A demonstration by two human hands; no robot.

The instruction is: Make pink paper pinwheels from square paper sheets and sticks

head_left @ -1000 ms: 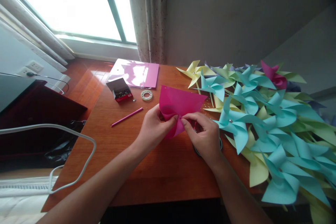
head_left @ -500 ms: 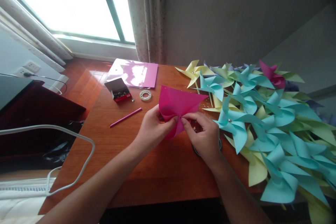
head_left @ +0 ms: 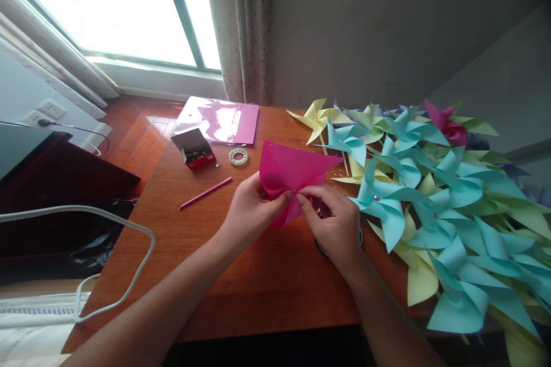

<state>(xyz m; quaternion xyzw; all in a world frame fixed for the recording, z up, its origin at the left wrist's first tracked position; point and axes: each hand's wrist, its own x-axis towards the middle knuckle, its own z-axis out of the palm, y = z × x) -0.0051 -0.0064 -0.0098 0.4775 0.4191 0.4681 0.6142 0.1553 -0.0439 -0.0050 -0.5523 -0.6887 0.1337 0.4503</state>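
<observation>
Apparently, the pink paper [head_left: 297, 163] is about halfway through its shaping: some of its corners seem bent towards the middle, while the broad upper part is not folded in. It is held over the counter [head_left: 249, 292], between both hands. The grip of the left hand [head_left: 252, 203] pinches the gathered middle, and the right hand [head_left: 338, 221] pinches just beside it (whether it is already fastened there, I cannot tell). The pink stick [head_left: 205, 193] lies apart, so joining seems not yet done. To the right, many paper pinwheels [head_left: 383, 206] look already complete. An open box [head_left: 198, 150] of small metal pieces stands near the tape roll [head_left: 238, 164]
</observation>
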